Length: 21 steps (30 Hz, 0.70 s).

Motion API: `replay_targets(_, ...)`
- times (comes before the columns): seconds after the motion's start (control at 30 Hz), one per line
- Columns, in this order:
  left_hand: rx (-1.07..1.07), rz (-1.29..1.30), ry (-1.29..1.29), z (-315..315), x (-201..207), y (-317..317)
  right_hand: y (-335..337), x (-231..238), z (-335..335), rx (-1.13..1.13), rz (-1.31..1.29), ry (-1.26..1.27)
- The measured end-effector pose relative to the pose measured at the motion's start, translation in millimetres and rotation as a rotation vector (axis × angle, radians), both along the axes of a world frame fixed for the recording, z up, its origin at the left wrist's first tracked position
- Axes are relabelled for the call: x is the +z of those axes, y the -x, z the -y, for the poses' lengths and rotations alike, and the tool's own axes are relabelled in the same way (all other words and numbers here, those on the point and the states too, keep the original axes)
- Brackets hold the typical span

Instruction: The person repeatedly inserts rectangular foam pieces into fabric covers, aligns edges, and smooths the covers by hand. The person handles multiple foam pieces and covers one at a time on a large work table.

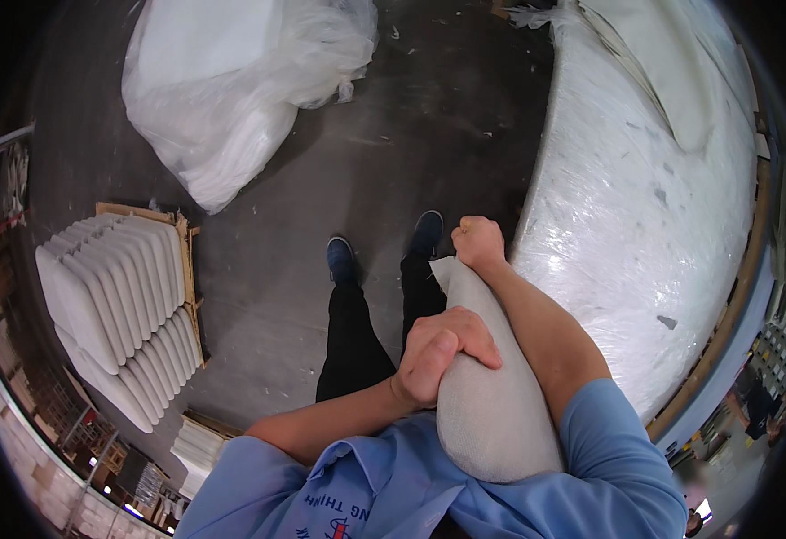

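Observation:
A light grey, fabric-covered cushion (496,409) leans against my chest, tucked between my body and my right forearm. My left hand (447,350) is curled over its upper left side, fingers bent across the fabric and pressing into it. At the far end, where the cover comes to a loose pointed corner, my right hand (478,241) is closed in a fist at the edge of the cloth. What lies inside that fist is mostly hidden, but the cover's edge runs right to it. The underside of the cushion is out of sight.
To my right is a big surface wrapped in clear plastic (627,242), with pale fabric (680,72) on it. White cushions (114,292) stand in rows on a wooden pallet (191,278) at left. A plastic bag (222,108) of white pieces lies ahead on the dark floor (267,269).

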<state>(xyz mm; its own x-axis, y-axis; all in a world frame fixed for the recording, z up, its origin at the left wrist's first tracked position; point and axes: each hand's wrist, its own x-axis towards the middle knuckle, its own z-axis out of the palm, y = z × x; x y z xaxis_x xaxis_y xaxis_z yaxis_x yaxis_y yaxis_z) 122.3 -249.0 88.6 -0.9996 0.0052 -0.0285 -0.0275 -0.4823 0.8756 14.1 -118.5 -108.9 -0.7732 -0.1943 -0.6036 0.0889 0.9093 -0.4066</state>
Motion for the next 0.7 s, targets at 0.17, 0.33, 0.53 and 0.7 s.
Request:
replay_targets(0.17,-0.020,0.133,-0.035,-15.7,-32.1,3.2,2.8,-15.0,-6.2,0.101,-0.078,-0.012)
replay_targets(0.33,-0.096,0.299,-0.017,-14.5,-78.7,-14.4,-6.2,4.0,-5.6,0.122,-0.060,0.030)
replay_targets(0.53,-0.378,-0.254,0.369,21.4,35.9,-24.6,-0.7,83.6,-33.0,-0.049,-0.283,0.240)
replay_targets(0.7,-0.318,-0.544,0.473,14.3,50.8,-34.6,-50.7,166.9,-158.7,-0.096,-0.161,0.197)
